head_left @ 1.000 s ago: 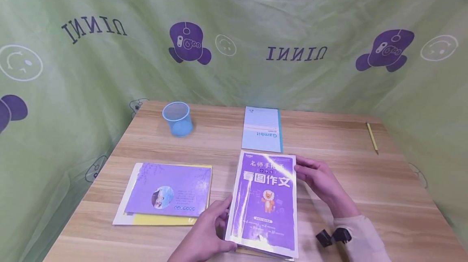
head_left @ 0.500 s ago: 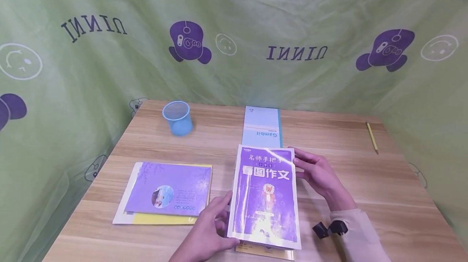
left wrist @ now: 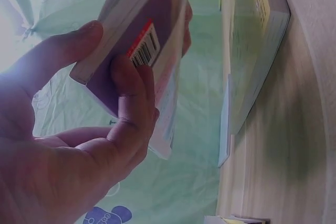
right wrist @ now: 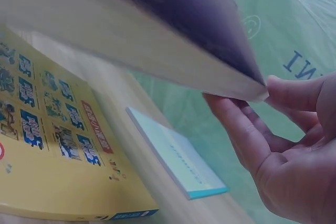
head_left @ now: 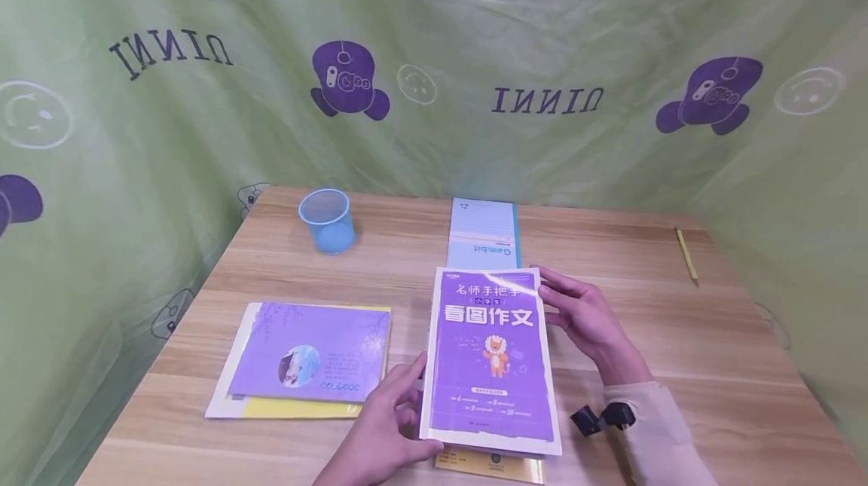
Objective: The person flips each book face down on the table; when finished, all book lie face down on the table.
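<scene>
A purple-covered book (head_left: 461, 373) is held in the air by both hands, front cover up. My left hand (head_left: 383, 422) pinches its near left corner, thumb on top and fingers curled beneath, by a barcode (left wrist: 144, 48) in the left wrist view. At the far right edge, my right hand (head_left: 586, 324) pinches the corner between thumb and fingers. Below the raised book lies a yellow book (right wrist: 63, 179), mostly covered in the head view. A pale blue notebook (head_left: 483, 233) marked "Gambit" lies just beyond, its near end hidden by the purple book.
To the left, a purple book (head_left: 325, 343) lies on other books, with yellow and white edges showing. A blue mesh pen cup (head_left: 328, 226) stands at the back left. A pencil (head_left: 686, 256) lies at the far right. Green printed cloth (head_left: 434, 147) hangs behind the wooden table (head_left: 603, 245).
The purple book has risen off the yellow book and moved slightly away from me, exposing more of the yellow cover and overlapping the notebook. Both hands keep their hold.
</scene>
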A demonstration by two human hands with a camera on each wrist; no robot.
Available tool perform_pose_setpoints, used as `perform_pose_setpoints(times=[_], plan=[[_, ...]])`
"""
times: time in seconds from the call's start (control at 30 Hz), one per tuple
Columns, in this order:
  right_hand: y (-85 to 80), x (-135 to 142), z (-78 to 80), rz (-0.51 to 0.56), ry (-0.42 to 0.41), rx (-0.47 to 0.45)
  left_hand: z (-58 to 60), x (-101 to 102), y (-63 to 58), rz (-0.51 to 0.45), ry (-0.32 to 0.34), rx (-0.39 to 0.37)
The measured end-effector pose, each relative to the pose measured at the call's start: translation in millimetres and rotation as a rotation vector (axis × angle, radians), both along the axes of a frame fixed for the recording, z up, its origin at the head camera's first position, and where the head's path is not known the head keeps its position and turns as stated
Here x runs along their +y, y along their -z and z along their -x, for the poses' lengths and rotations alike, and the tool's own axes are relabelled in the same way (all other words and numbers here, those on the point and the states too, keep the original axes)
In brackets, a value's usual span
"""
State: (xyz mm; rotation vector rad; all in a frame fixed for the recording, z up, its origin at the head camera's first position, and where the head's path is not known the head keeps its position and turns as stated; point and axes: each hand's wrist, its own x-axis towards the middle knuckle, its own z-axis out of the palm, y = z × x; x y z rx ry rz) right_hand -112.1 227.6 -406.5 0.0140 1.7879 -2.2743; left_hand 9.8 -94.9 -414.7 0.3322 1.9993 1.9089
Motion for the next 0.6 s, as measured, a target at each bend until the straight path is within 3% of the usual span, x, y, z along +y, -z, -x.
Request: perform_pose_setpoints(times=[0.27,0.6], plan=[[-4.0,-1.4,0.8,0.021,-0.005,0.022,-1.3,-0.7,-1.0,0.017,-0.008,0.042],[-4.3,-1.5,0.5,0.046,0.003,0.028,-1.0,0.2,-2.4,-0.004,-0.017,0.014]])
